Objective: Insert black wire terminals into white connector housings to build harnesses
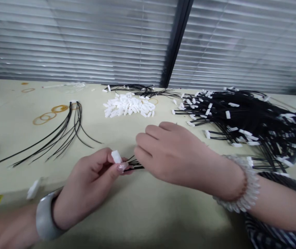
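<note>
My left hand [93, 183] pinches a white plastic connector housing [116, 156] between thumb and fingers, near the middle of the table. Thin black wires [135, 164] run from beside that housing toward my right hand [166, 152]. The right hand is closed, its back turned to me, with the fingers curled over the wires' other stretch; its fingertips are hidden. Whether the wires sit in the housing I cannot tell. Left of the hands lies a separate bunch of black wires [66, 129] fanned out from a white connector at its top.
A heap of white connector housings [129, 104] lies at the back middle. Finished-looking black cables [251, 117] with white ends pile up at the right. Rubber bands [46, 117] lie at left, a loose white piece [34, 188] nearer me. Blinds [80, 41] stand behind the table.
</note>
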Tool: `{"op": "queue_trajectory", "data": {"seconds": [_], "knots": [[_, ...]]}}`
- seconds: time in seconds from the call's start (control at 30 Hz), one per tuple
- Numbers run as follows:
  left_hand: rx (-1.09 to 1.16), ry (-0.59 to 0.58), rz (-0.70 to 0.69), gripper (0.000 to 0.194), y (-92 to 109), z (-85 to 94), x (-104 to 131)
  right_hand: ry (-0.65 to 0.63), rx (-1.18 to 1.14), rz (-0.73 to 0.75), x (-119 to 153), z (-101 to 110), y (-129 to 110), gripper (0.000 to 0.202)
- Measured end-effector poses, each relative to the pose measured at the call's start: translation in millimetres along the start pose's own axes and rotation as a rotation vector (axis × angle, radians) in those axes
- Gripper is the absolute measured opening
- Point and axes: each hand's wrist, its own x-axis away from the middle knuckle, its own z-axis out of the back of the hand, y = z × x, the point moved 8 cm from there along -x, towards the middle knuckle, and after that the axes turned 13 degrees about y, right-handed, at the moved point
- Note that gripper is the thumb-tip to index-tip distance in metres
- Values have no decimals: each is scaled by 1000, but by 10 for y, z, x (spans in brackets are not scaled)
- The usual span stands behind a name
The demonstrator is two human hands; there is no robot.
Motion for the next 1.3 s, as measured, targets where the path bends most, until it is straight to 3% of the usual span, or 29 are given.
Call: {"op": "queue_trajectory", "data": {"seconds": [0.03, 0.1, 0.17, 0.27, 0.33, 0.4, 0.43, 0.5, 0.6, 0.67, 0.87, 1.3], "knots": [[81, -24, 95, 17, -60, -32, -4, -14, 66, -32, 9, 3, 90, 26], [240, -90, 276, 18, -166, -116, 11, -12, 140, -241, 67, 53, 434, 23], [368, -143, 416, 19, -244, -192, 37, 125, 103, -534, 191, 218, 843, 17], [533, -179, 541, 20, -317, -265, 61, 378, -300, -795, 347, 410, 1192, 23], [617, -185, 584, 18, -352, -291, 68, 536, -674, -926, 398, 457, 1256, 29], [667, -198, 609, 16, -374, -310, 78, 665, -899, -1005, 407, 471, 1203, 36], [687, -207, 612, 15, -373, -315, 82, 660, -890, -1002, 379, 464, 1134, 40], [726, -225, 601, 15, -351, -318, 83, 497, -793, -937, 269, 361, 942, 45], [774, -242, 587, 14, -304, -313, 77, 175, -690, -759, 127, 82, 645, 13], [803, -253, 602, 14, -286, -319, 79, 81, -666, -690, 102, -41, 551, 15], [879, -301, 655, 14, -255, -359, 104, 80, -659, -668, 111, -99, 510, 16], [772, -326, 592, 13, -231, -346, 119, 100, -521, -513, 41, -91, 354, 16]]}}
